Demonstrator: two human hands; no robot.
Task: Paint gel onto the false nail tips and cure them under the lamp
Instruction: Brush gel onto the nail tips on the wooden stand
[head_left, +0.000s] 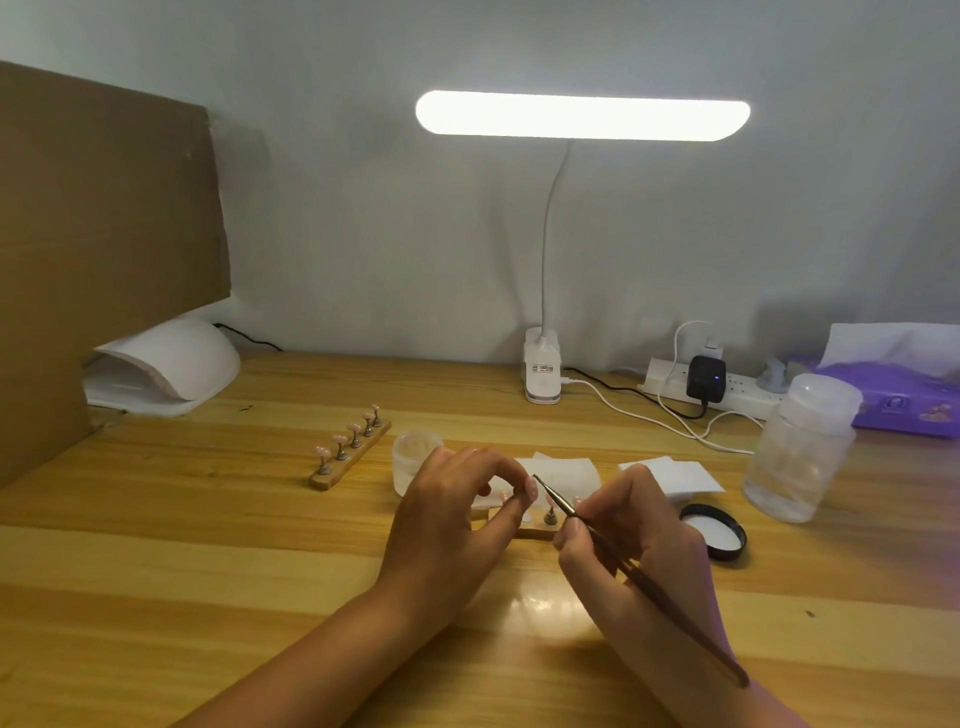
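My right hand (636, 535) grips the brush (654, 590), shaft slanting up-left, bristles at the nail tip (531, 487) pinched by my left hand (447, 519)

Table (208, 571): curing lamp (171, 364) back left, beside cardboard sheet (104, 234); desk lamp (542, 371) back centre; power strip (670, 382) right of it; tissue pack (904, 400) far right. Middle, left to right: wooden stand (349, 457) bearing 5 nail tips (340, 439), jar (413, 457), paper wipes (675, 478), bottle (800, 452); lid (714, 530) before the wipes

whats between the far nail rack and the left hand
A small clear jar stands between the rack and the left hand, whose fingers overlap its near edge in the head view.
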